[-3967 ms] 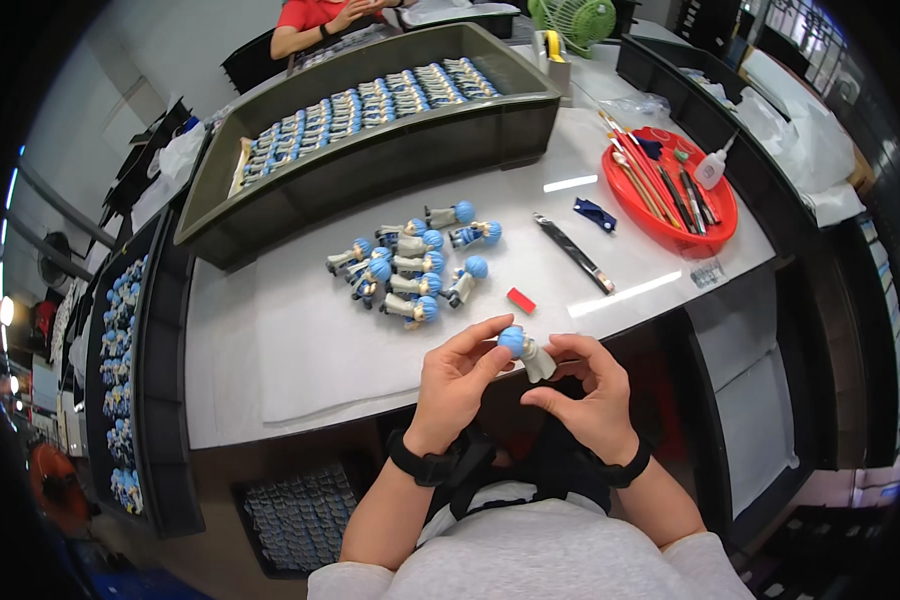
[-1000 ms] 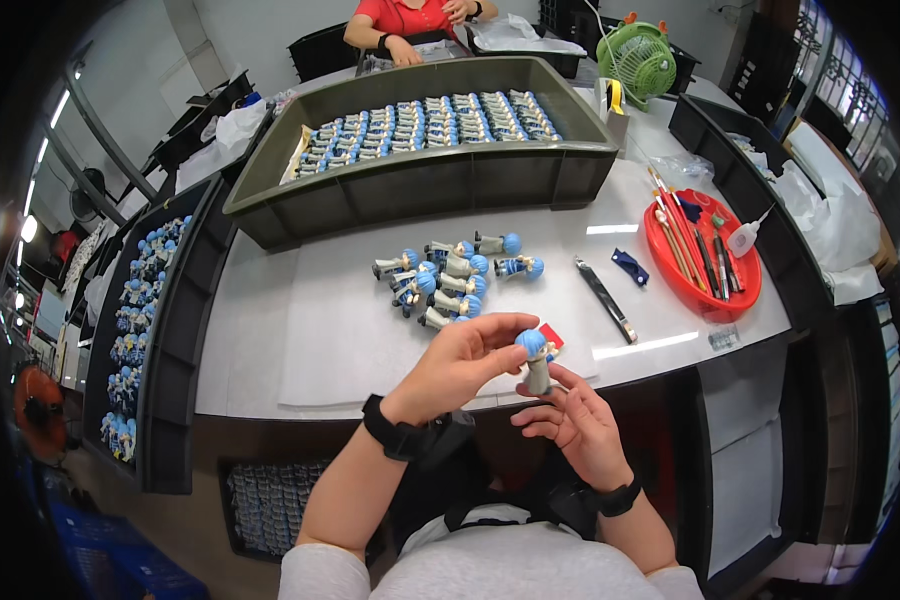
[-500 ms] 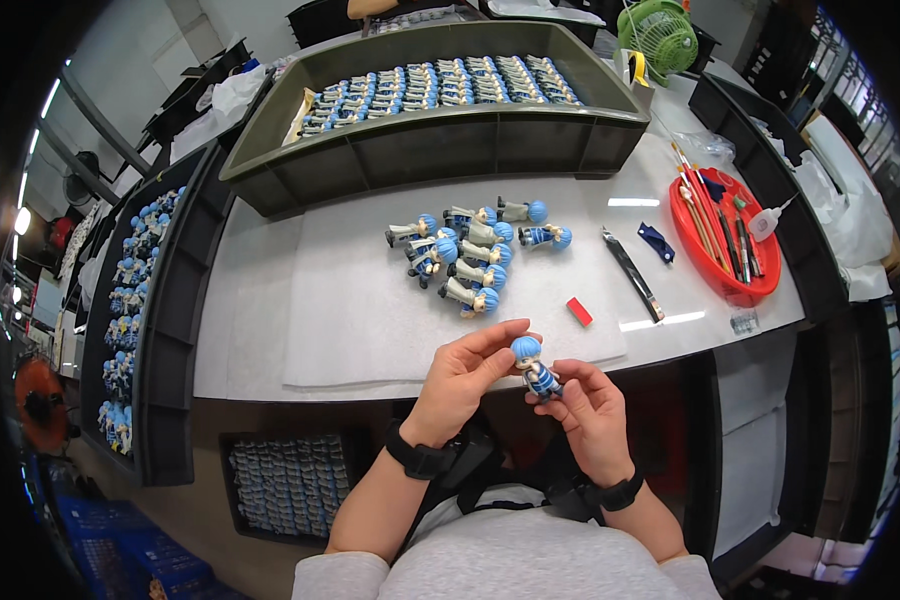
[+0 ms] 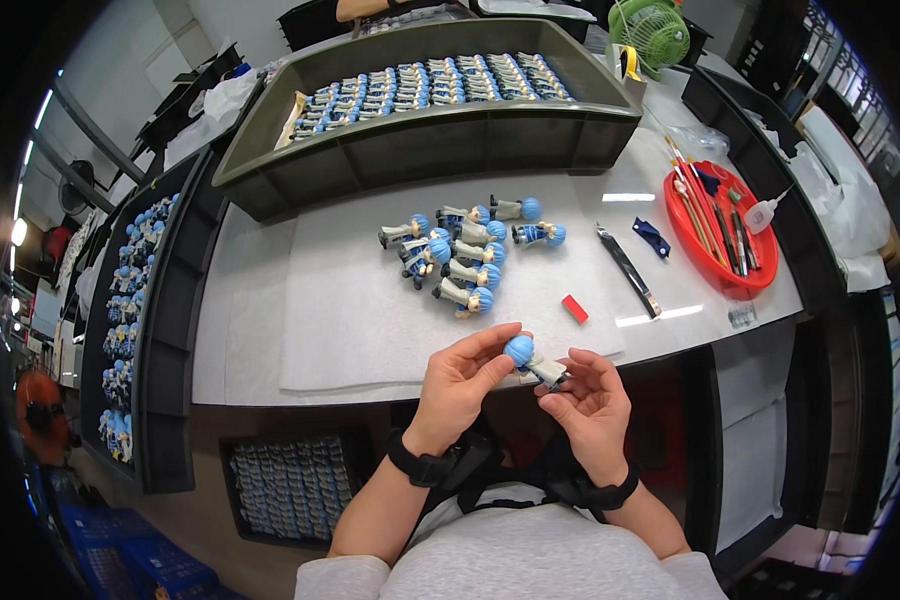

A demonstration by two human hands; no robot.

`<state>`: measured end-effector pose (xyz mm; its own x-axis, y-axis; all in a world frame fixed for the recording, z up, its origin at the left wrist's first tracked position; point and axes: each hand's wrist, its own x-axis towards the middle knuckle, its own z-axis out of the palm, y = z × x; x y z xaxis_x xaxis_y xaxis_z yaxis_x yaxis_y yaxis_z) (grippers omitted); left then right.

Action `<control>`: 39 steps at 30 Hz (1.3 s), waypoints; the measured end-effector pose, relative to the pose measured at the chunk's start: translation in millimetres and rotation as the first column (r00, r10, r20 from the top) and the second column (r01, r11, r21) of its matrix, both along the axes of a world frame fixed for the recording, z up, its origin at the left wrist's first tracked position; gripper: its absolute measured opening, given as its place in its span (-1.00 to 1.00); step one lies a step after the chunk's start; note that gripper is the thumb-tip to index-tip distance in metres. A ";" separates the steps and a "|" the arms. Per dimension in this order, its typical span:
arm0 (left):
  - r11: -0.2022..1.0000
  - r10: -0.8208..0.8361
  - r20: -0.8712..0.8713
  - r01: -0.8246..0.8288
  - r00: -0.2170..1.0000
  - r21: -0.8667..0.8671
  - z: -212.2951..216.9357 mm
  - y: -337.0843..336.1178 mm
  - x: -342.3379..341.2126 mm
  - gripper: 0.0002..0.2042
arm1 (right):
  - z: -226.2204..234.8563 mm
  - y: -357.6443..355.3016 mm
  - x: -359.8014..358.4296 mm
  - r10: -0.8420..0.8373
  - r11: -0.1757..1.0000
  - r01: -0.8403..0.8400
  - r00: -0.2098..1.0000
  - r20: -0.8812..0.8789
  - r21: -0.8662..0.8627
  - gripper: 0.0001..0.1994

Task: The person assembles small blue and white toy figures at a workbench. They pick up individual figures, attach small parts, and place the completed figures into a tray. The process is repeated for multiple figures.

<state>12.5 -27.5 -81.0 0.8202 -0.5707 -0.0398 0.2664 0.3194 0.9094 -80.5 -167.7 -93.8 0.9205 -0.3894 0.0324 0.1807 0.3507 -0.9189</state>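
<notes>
Just past the table's near edge, a small blue-haired figurine (image 4: 545,370) is held with its pale back turned up. My left hand (image 4: 462,388) pinches it at the head between thumb and fingers. Around its dark feet, the fingers and thumb of my right hand (image 4: 595,410) are loosely curled; their exact contact is partly hidden. Farther up on the white mat lies a loose cluster of similar figurines (image 4: 470,250), most with pale backs showing. A small red block (image 4: 575,309) rests on the mat beyond my right hand.
A large dark bin (image 4: 430,150) with rows of figurines spans the table's back. Another black bin (image 4: 165,400) of figurines stands left. At right lie a black-handled tool (image 4: 628,270), a dark blue piece (image 4: 652,238) and a red tray (image 4: 678,235) with brushes and a bottle.
The figurine has been turned over between my hands, from its blue striped front to its pale back. My right-hand fingers have loosened and shifted toward its feet.
</notes>
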 end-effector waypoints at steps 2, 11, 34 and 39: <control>1.000 -0.003 -0.017 0.002 1.000 -0.017 0.2 -2.1 -1.1 -0.68 | -0.7 -0.7 -0.5 -0.009 0.999 0.010 1.000 0.025 -0.042 -0.47; 0.992 -0.063 -0.054 0.068 0.997 0.104 -4.7 -8.1 -5.8 -0.71 | 11.4 0.8 0.5 -0.068 0.974 0.093 0.990 0.125 -0.206 -0.43; 0.985 -0.105 0.205 0.072 0.973 0.159 11.5 -43.4 -18.6 -0.65 | 2.7 -44.7 -17.2 0.035 0.982 -0.054 0.994 -0.107 -0.181 -0.73; 0.939 0.017 0.558 -0.205 0.829 0.277 -5.5 -48.6 -3.1 -0.71 | -7.1 -126.4 -60.4 -0.166 0.958 0.138 0.982 -0.092 -0.251 -0.72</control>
<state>9.3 -76.1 -86.5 0.8182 -0.5083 0.2687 -0.3170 -0.0090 0.9484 -140.9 -294.1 -100.9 0.8542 -0.5182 0.0438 0.1063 0.0916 -0.9901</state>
